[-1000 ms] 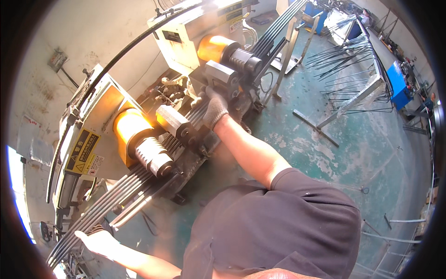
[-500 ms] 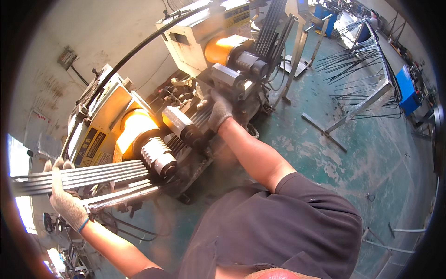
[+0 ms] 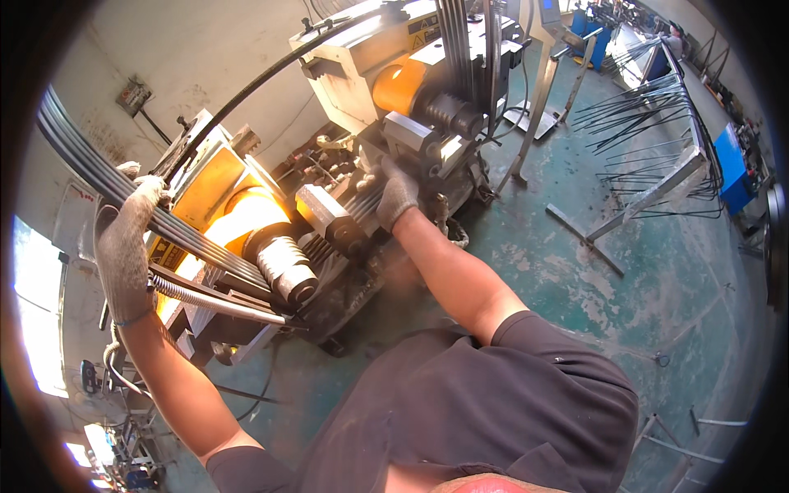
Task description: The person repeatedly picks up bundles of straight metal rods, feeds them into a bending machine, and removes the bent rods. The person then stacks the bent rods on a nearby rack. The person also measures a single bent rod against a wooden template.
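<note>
My left hand (image 3: pixel 127 246), in a light knitted glove, is closed around a bundle of several long grey metal rods (image 3: pixel 201 240). These slant up to the far left from the ridged steel roller (image 3: pixel 283 267) of the left bending machine. Midway between the two machines, my gloved right hand (image 3: pixel 399 194) is closed over the middle stretch of the rods (image 3: pixel 370 201); its fingertips are partly hidden. At the right machine's ridged roller (image 3: pixel 454 115), the rods' other part (image 3: pixel 456 49) stands steeply upward.
Glowing orange housings (image 3: pixel 399 86) sit behind the rollers. Close to my hands are two hexagonal steel blocks (image 3: pixel 327 218) and a spring-covered hose (image 3: pixel 209 300). To the right, a metal stand (image 3: pixel 649 197) carries many bent rods on the worn green floor (image 3: pixel 559 287).
The rods' left part has swung up from nearly level, my left hand rising with it. On the right, the rods have tilted more upright. My right hand stays at the middle.
</note>
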A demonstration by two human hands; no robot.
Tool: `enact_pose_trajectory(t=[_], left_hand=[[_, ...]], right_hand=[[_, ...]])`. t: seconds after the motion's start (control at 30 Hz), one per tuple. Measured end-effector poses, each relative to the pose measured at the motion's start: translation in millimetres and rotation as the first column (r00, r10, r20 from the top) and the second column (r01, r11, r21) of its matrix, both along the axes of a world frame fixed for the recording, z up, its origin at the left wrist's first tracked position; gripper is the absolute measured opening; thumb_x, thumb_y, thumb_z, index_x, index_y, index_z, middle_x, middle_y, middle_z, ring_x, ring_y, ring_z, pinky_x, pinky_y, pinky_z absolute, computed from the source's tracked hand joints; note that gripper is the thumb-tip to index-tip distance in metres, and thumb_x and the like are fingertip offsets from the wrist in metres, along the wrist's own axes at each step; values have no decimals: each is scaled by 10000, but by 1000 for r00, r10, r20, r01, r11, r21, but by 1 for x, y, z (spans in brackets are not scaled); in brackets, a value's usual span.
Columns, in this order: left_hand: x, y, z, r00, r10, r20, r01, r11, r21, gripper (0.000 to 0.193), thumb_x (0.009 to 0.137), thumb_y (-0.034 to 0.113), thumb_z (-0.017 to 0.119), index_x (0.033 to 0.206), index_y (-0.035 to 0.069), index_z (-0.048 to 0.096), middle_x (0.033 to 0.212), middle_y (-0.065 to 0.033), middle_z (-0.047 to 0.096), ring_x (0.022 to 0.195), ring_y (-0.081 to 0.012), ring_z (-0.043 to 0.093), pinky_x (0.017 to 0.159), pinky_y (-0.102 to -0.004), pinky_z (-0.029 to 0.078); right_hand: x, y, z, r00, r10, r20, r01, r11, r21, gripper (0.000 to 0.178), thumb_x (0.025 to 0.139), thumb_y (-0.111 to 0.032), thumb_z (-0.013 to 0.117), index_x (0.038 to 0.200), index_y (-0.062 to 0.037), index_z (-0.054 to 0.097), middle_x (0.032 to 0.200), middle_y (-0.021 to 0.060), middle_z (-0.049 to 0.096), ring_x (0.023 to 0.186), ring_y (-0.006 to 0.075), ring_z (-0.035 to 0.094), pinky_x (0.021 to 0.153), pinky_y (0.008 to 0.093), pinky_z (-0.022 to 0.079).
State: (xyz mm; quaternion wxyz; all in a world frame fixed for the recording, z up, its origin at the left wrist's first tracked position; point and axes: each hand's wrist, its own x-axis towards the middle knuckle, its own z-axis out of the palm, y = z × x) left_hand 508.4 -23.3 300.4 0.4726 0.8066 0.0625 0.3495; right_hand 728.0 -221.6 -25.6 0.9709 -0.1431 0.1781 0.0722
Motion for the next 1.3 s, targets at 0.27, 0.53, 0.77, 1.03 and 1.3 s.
enact_pose_trajectory(t=[0.27,0.53,0.77,1.03,1.3], left_hand=[[-3,3,-3,999,-27,-21,26,999,-27,384,945,184,765,1271,5,669,1052,-96,736,1002,-166,701,995,-332,522],[-1,12,-2,996,-76,-42,74,996,-43,378,955,146,733,1282,-16,635,1051,-96,721,1006,-183,699,995,-324,521],[1,-3,8,1000,13,-19,-12,997,71,449,960,163,732,1329,-52,593,1077,-132,728,1040,-207,716,1027,-340,535],[13,2,28,990,138,33,-142,976,166,484,951,230,741,1336,-45,642,1067,-148,731,991,-208,729,915,-306,579],[18,15,25,991,126,53,-133,979,156,424,947,166,725,1319,-20,642,1042,-130,726,943,-194,726,869,-298,583]], right_hand=[[2,-2,-1,999,21,-40,-20,999,26,117,977,-142,749,1001,-80,652,804,56,675,610,216,641,551,391,571],[2,-2,2,999,32,-21,-32,999,30,121,987,-129,728,1002,-57,631,771,70,652,576,221,624,522,368,555],[12,1,-12,1000,20,10,-20,999,-27,168,1052,-221,663,1113,-66,642,792,72,632,633,238,617,576,414,566],[13,3,-16,999,10,-44,-12,999,-49,170,1042,-232,684,1105,-75,673,827,60,659,638,234,623,596,423,571],[11,5,-12,997,4,-81,-12,996,-91,183,1034,-251,699,1096,-80,696,839,44,661,656,232,631,637,411,582]])
